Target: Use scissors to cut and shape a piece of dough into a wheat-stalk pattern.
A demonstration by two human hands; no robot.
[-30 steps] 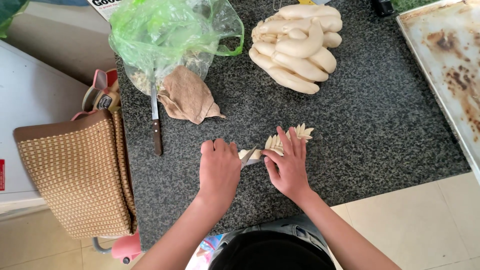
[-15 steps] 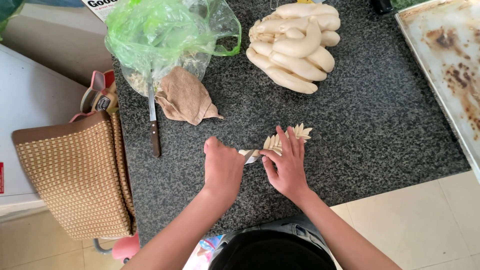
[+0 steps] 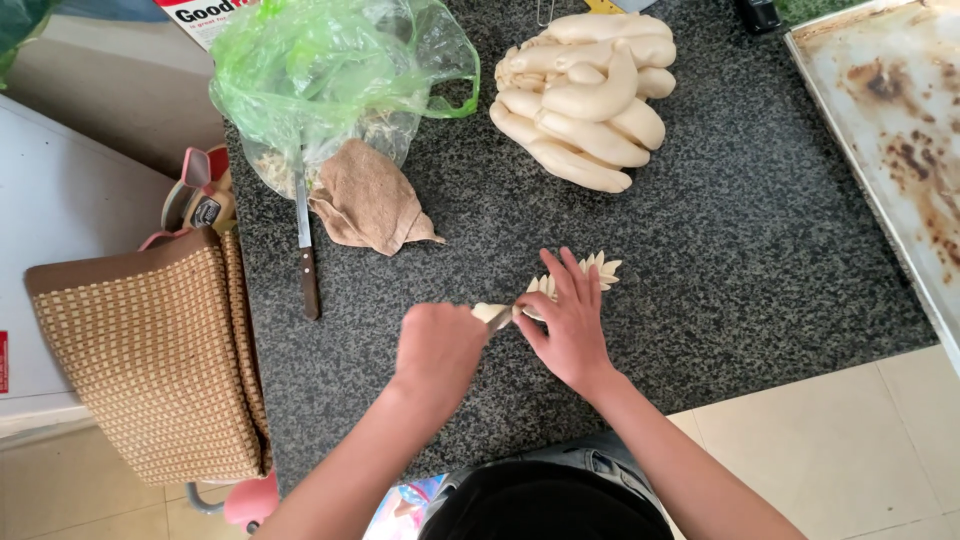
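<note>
My left hand (image 3: 440, 350) is closed around a small knife whose blade (image 3: 503, 318) points right into a strip of pale dough (image 3: 590, 272) on the dark speckled counter (image 3: 740, 250). The dough's far end is cut into several pointed slices fanned out. My right hand (image 3: 568, 322) lies flat on the dough with fingers spread, pressing it down beside the blade. The knife's handle is hidden inside my fist.
A pile of pale dough rolls (image 3: 585, 95) sits at the back. A green plastic bag (image 3: 330, 70), a brown cloth (image 3: 368, 200) and a wooden-handled knife (image 3: 306, 250) lie at back left. A woven bag (image 3: 150, 350) hangs at the counter's left edge. A stained baking tray (image 3: 900, 130) is at right.
My left hand has shifted slightly left and toward me with the knife. My right hand stays pressed on the dough.
</note>
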